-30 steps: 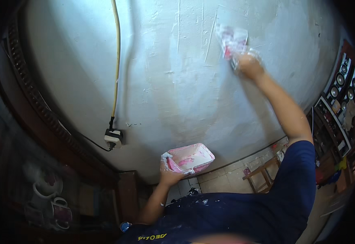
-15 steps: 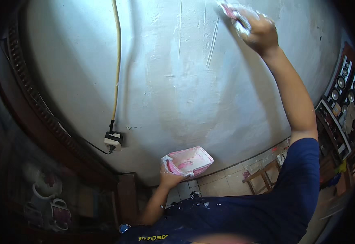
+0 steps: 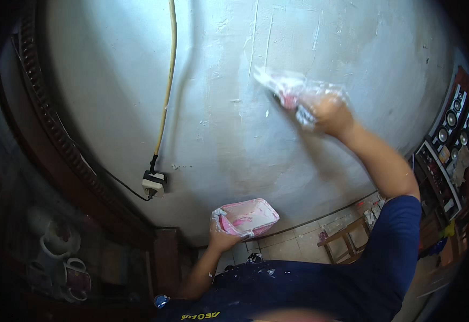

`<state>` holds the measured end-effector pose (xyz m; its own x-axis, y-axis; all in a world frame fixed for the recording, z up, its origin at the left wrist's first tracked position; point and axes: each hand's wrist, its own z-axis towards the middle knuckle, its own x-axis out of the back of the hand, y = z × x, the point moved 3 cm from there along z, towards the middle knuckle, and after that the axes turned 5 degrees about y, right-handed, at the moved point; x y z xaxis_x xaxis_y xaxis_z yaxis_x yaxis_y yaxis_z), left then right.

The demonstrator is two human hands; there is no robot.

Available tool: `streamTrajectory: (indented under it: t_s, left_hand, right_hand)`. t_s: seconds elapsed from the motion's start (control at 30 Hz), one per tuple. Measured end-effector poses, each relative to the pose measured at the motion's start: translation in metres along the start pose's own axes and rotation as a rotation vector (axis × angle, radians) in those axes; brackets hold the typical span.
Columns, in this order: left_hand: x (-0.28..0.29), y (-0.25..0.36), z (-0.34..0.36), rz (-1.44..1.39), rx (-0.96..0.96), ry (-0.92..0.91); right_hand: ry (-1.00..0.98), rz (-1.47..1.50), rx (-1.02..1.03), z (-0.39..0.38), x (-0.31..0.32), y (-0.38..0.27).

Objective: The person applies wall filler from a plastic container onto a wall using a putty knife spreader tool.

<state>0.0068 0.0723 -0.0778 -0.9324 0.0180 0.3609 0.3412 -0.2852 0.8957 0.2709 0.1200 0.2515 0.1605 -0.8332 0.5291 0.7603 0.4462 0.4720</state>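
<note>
My left hand (image 3: 221,238) is closed on the near left rim of a rectangular tub (image 3: 259,212). The tub is smeared pink and white inside and held low in front of the wall. Up at the wall (image 3: 218,134), my right hand (image 3: 334,115) grips a putty knife (image 3: 284,86) caked with white and some pink paste. Motion blurs the knife, so whether its blade touches the wall I cannot tell. White paste also coats the fingers of both hands. Thin raised ridges and smooth patches mark the wall around the blade.
A yellowish cable (image 3: 169,80) runs down the wall to a white and black socket (image 3: 154,183). Dark glass-fronted furniture with mugs (image 3: 77,279) stands at left. At right are a wooden frame piece (image 3: 347,242) on the tiled floor (image 3: 288,244) and a rack of speakers (image 3: 451,118).
My right hand has swept the putty knife down and slightly left across the wall. The tub in my left hand stays nearly in place. The view has shifted slightly.
</note>
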Motion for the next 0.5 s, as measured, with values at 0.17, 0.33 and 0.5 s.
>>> streamTrajectory:
  t_s: [0.17, 0.33, 0.5]
  left_hand:
    - [-0.010, -0.002, 0.010, -0.099, -0.027, 0.136]
    - [-0.005, -0.008, 0.006, 0.017, -0.035, 0.166]
    - [0.002, -0.009, 0.010, -0.088, 0.010, 0.115]
  right_hand:
    - [0.394, -0.626, -0.039, 0.086, 0.083, 0.111]
    - [0.023, -0.513, 0.299, -0.040, -0.076, 0.060]
    - [-0.362, 0.184, -0.044, -0.166, -0.121, -0.085]
